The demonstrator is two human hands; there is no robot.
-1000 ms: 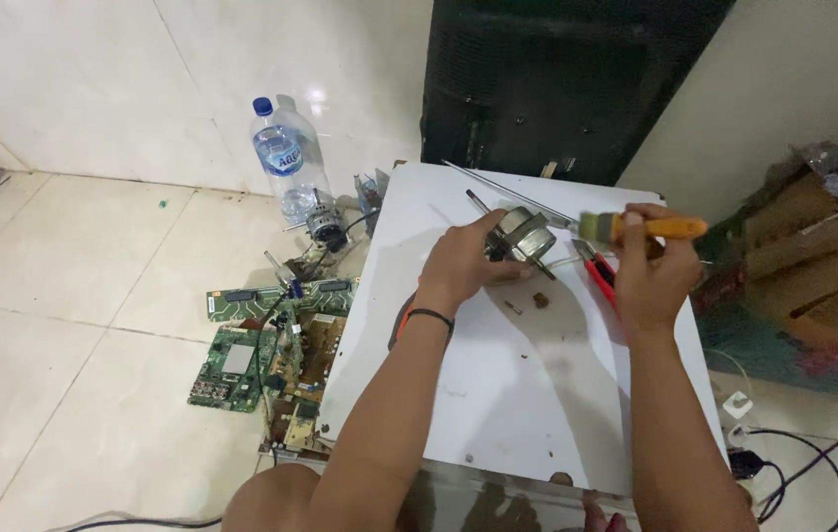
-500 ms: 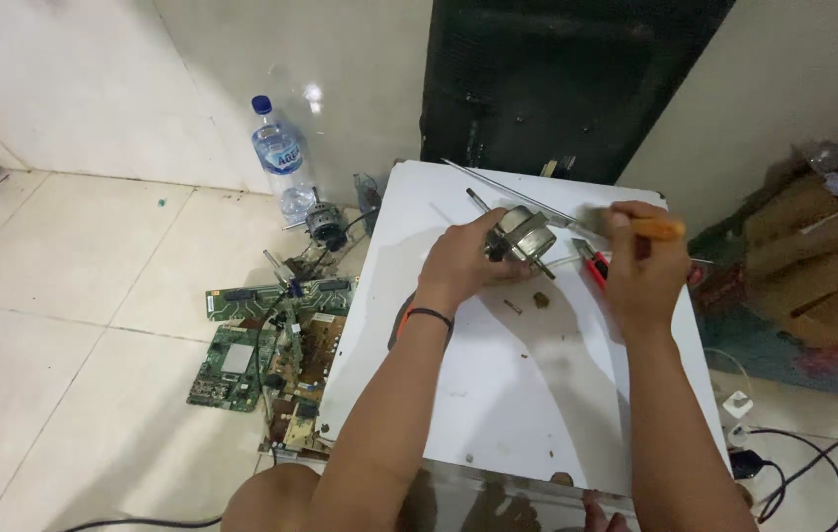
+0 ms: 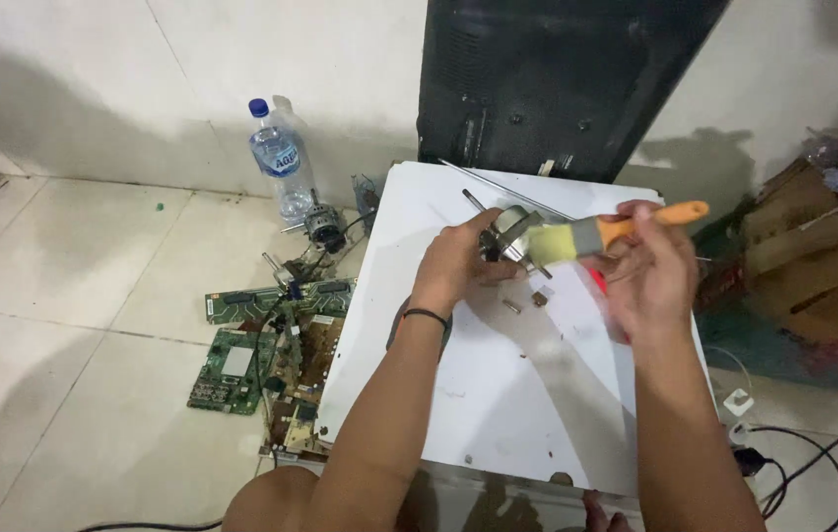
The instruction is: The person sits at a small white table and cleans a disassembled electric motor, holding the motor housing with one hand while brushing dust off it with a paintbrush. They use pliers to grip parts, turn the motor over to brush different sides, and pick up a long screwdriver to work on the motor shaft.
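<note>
Worktop: flat white metal panel [image 3: 498,414], one, lying low over the tiled floor; everything in hand sits at its far end.
Screen: one large black flat panel [image 3: 557,79], leaning on the wall behind.
Boards: green and brown circuit boards [image 3: 271,345] on the floor beside the panel, about four, overlapping so the count is unsure.
Bottle: one clear plastic water bottle with blue cap [image 3: 281,163], upright near the wall.
Motor: one small round grey metal motor with a shaft [image 3: 509,234], resting on the panel; likely dense, rigid, best held around its casing.
Left hand [image 3: 458,264]: fingers curled around the motor's near side, steadying it.
Brush: one orange-handled paintbrush with pale bristles [image 3: 591,234], light, soft-tipped, bristles at the motor.
Right hand [image 3: 650,271]: closed round the brush handle.
Loose bits: two small metal pieces [image 3: 540,298] on the panel.
</note>
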